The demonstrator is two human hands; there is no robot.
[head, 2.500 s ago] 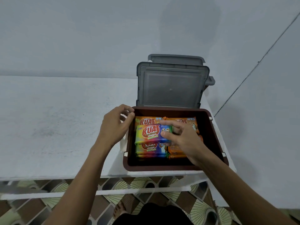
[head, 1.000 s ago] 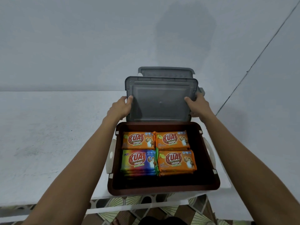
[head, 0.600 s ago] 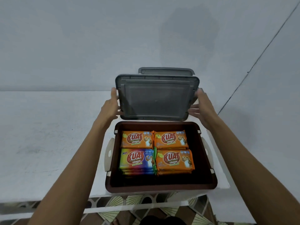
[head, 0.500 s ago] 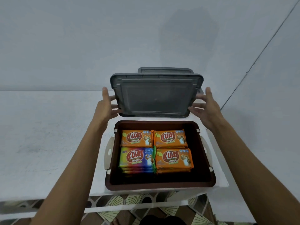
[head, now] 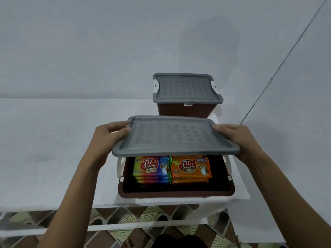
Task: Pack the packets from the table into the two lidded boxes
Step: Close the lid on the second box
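A brown box (head: 176,192) stands at the table's front edge with stacks of packets inside. A rainbow-coloured packet (head: 151,166) tops the front left stack and an orange packet (head: 190,166) the front right one. A grey lid (head: 174,136) hovers nearly flat over the box and hides its rear packets. My left hand (head: 107,138) grips the lid's left edge. My right hand (head: 236,138) grips its right edge. Behind stands a second brown box (head: 184,109) with its grey lid (head: 185,88) on.
The white table (head: 50,140) stretches away to the left. A pale wall rises behind and to the right, close to both boxes. Patterned floor tiles (head: 154,215) show below the table's front edge.
My hands left the packets and took the lid that leaned upright behind the box. They have swung it forward and down to nearly flat over the box. The rear box now shows.
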